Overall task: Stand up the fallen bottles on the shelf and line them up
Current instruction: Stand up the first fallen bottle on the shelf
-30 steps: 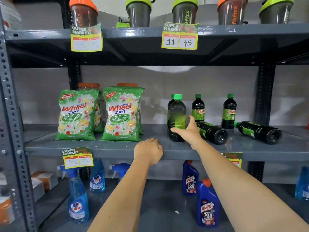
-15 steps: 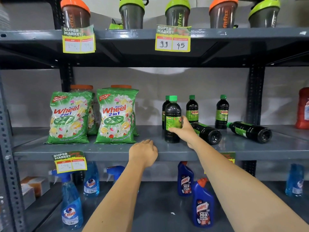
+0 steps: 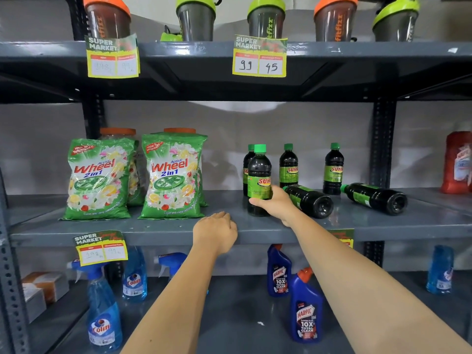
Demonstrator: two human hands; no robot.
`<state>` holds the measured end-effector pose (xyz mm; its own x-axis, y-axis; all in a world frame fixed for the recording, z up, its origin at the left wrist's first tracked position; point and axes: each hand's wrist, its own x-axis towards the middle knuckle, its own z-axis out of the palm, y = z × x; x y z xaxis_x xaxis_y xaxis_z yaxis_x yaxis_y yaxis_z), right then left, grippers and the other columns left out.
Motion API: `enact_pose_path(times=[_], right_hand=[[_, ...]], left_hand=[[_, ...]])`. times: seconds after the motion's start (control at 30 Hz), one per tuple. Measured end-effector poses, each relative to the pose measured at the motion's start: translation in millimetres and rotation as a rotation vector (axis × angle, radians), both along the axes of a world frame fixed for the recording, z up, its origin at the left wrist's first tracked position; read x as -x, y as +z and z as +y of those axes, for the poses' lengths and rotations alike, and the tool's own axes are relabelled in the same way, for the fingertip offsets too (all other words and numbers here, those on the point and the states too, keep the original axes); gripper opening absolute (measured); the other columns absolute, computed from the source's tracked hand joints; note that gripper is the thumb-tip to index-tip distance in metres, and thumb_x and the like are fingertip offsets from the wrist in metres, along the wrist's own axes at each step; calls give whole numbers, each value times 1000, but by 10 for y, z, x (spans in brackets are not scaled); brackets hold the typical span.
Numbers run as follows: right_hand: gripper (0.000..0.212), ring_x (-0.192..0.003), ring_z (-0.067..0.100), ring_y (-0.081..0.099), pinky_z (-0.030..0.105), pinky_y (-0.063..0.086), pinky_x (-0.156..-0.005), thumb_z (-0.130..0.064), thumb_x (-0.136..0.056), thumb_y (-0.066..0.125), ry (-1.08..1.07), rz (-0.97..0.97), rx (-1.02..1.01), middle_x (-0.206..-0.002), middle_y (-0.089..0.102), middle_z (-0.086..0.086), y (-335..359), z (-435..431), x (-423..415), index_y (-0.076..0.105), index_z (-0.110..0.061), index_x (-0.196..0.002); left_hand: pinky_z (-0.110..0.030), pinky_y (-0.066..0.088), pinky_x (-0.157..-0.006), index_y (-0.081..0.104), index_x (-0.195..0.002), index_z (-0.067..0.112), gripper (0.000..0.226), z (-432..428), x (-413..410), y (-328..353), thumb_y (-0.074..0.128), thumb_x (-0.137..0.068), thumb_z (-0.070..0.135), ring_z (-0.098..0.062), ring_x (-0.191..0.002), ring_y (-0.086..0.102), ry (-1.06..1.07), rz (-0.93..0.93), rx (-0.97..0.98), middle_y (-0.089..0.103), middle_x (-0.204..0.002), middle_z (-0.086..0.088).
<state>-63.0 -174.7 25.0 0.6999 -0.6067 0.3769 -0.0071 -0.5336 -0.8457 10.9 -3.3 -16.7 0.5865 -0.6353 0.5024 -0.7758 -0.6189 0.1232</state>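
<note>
On the grey middle shelf (image 3: 166, 227) stand several dark bottles with green caps. My right hand (image 3: 277, 204) grips the lower part of the front upright bottle (image 3: 259, 172), which stands near the shelf's front. Another upright bottle (image 3: 247, 164) is partly hidden right behind it. Two more upright bottles (image 3: 288, 166) (image 3: 333, 168) stand at the back. Two bottles lie on their sides: one (image 3: 310, 200) just right of my right hand, one (image 3: 375, 198) further right. My left hand (image 3: 215, 232) rests as a loose fist on the shelf's front edge, holding nothing.
Two green Wheel detergent bags (image 3: 98, 178) (image 3: 173, 177) stand at the shelf's left. Shaker cups (image 3: 265, 19) line the upper shelf. Blue Colin sprays (image 3: 102, 312) and Harpic bottles (image 3: 306, 310) stand on the lower shelf. A red container (image 3: 457, 163) sits at far right.
My right hand has turned the front bottle so its label now faces me, and its grip sits lower on the bottle. The left hand stays on the shelf edge.
</note>
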Motion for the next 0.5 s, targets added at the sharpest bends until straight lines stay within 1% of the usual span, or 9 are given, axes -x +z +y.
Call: enact_pose_path(times=[0.03,0.1,0.2,0.27,0.33,0.37,0.43,0.47,0.5], right_hand=[[56,-106,18,61,31,47,-88,-28,-75,83,-30,-1,35,-119,67,3,-25,4,0,59,-18,-125],[66,-106,20,62,34,50,-89,-40,-67,86,-102,3,105,-116,67,3,-56,36,5,59,-16,-123],[81,-107,24,60,35,49,-85,-48,-62,88,-185,42,130,-117,62,5,-28,70,1,50,-10,-123],[96,-115,23,54,35,46,-91,-51,-59,88,-163,80,93,-125,54,4,23,71,8,41,-9,-132],[114,-124,21,48,38,43,-101,-52,-53,88,-85,88,-3,-138,48,4,60,39,5,31,-15,-144],[110,-122,19,48,37,42,-101,-45,-58,88,-39,79,-53,-140,48,5,63,14,10,30,-17,-146],[79,-111,16,51,31,40,-93,-23,-76,82,42,91,-93,-133,56,3,57,-22,32,39,-15,-142],[68,-108,15,52,29,39,-90,-20,-81,79,47,103,-80,-130,58,2,45,-42,36,45,-14,-139],[64,-106,15,52,29,40,-89,-21,-81,79,42,105,-69,-130,60,2,34,-50,42,48,-14,-136]], left_hand=[[-30,35,-100,55,-125,13,40,-2,0,6,27,-100,27,-18,-126,46,-2,-2,1,52,-138,-2],[-30,35,-100,54,-125,13,40,-4,-2,9,26,-100,27,-19,-126,46,-4,2,-4,52,-138,-3],[-30,34,-101,54,-127,13,41,-4,-7,8,26,-100,27,-19,-127,45,-3,11,-13,51,-139,-3],[-31,34,-101,53,-127,12,41,-11,-14,6,26,-100,27,-20,-127,45,-6,14,-17,50,-140,-4],[-31,33,-102,52,-129,12,42,-20,-21,7,25,-100,26,-20,-129,44,-13,16,-27,49,-141,-4],[-31,32,-103,52,-130,12,42,-26,-26,10,25,-100,27,-19,-130,43,-14,21,-32,49,-141,-4],[-31,31,-105,51,-131,12,43,-29,-35,14,25,-100,27,-19,-131,41,-12,26,-41,48,-142,-4],[-31,30,-105,50,-132,11,43,-29,-39,20,25,-100,27,-19,-131,41,-12,27,-48,47,-143,-5],[-31,30,-106,49,-133,11,44,-31,-44,24,24,-100,27,-20,-132,41,-12,31,-56,47,-143,-5]])
